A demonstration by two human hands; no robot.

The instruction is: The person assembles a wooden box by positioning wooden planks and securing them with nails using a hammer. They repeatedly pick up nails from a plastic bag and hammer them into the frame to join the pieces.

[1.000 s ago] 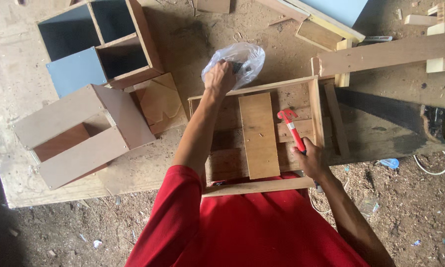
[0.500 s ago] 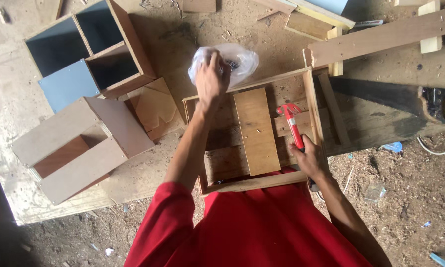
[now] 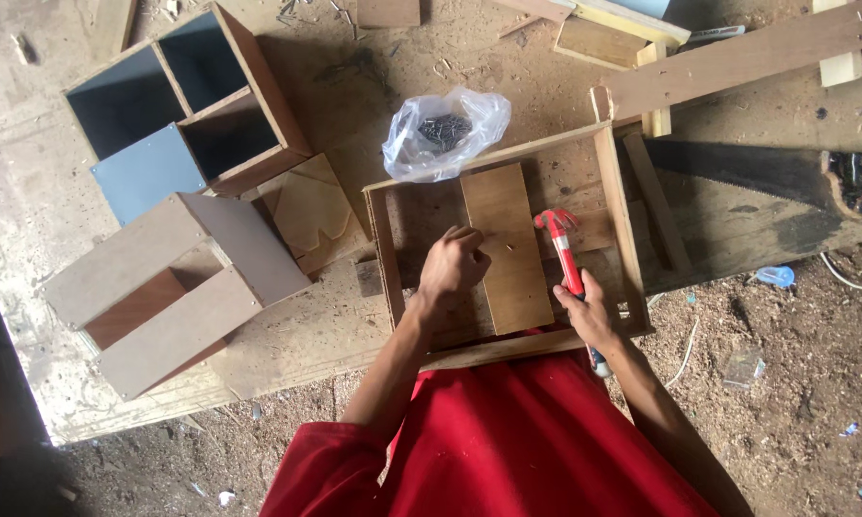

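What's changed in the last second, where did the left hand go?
The left hand let go of the plastic bag of nails and came back toward the person, now resting closed on the wooden frame at the edge of the centre board. Whether it holds a nail cannot be seen. The right hand still grips the red hammer, and the frame and bag lie as before.

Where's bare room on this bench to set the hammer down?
Bare board lies between the nail bag and the dark cubby box, and near the left edge beyond it. Crowded: inside the frame, and around the saw and offcuts on the right.
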